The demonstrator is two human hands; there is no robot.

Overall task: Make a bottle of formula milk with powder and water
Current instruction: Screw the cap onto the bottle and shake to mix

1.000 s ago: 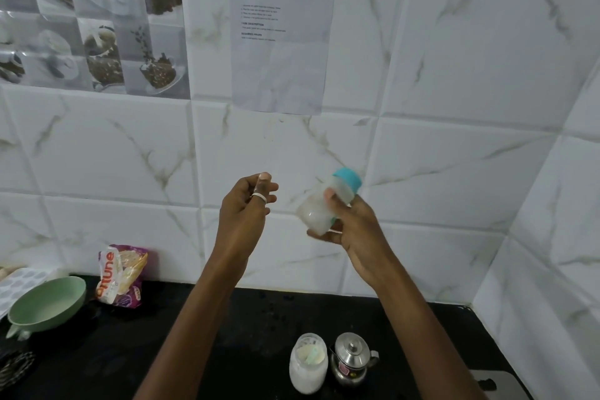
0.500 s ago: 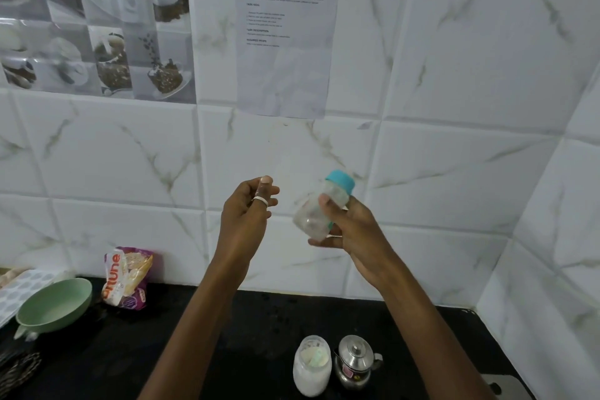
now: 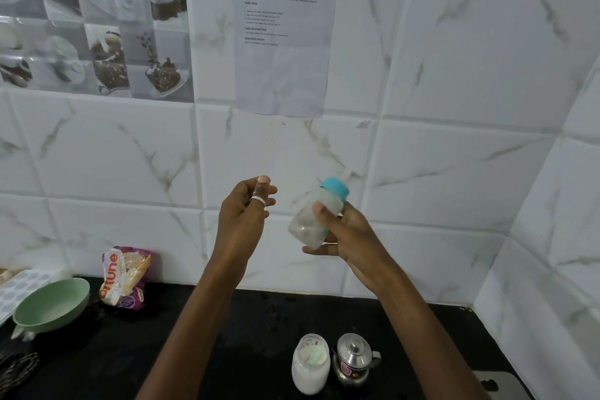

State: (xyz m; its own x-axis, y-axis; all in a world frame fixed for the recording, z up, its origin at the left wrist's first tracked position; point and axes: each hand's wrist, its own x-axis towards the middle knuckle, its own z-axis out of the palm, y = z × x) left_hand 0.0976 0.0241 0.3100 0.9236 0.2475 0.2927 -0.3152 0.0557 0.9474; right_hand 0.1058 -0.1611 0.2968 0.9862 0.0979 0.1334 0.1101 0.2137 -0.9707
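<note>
Both forearms bare, raised from the lower frame edge above the counter (image 3: pixel 253 334), converging toward centre. Left hand (image 3: pixel 243 217): loosely curled, back of hand toward camera, thumb upright with tip uppermost, pale ring on one finger; nothing visibly gripped between its fingers. Right hand (image 3: pixel 349 234): palm turned inward, thumb pressed across the side of the bottle (image 3: pixel 313 221), other fingers wrapped behind and beneath it. Bottle held tilted. Hands apart, at similar height.
</note>
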